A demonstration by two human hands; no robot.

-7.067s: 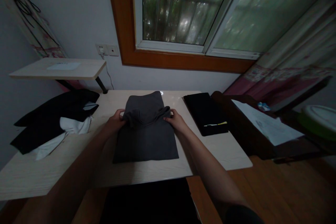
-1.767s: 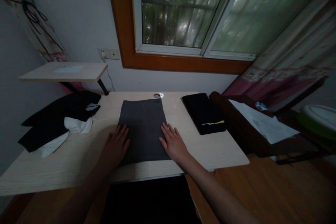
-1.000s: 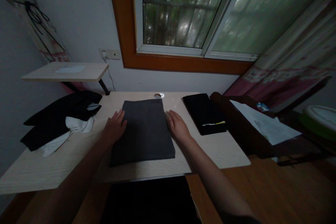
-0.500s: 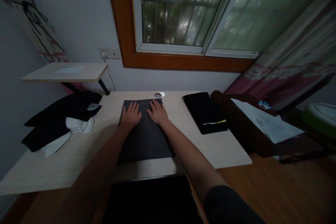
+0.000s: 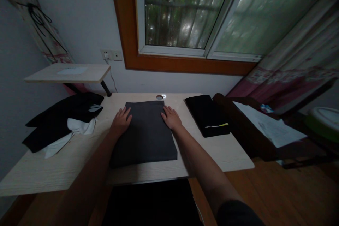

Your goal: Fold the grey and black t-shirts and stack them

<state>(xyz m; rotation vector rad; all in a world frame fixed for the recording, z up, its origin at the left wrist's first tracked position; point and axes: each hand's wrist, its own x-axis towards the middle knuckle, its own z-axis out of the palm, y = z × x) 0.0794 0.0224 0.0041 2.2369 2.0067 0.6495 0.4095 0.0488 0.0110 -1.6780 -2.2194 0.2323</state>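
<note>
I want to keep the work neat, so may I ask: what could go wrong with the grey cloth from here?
The left hand and right hand are at opposite side edges of the cloth, so an uneven push might wrinkle it or turn it askew. Its near edge also lies close to the front of the table, so a pull toward the person could drag it over the edge.

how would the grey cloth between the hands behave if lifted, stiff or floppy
The grey cloth looks like thin, matte fabric, so it would probably sag if lifted by one edge. Lying flat on the smooth-looking desk, it may slide or wrinkle if pushed. Its flat shape makes rolling unlikely.
</note>
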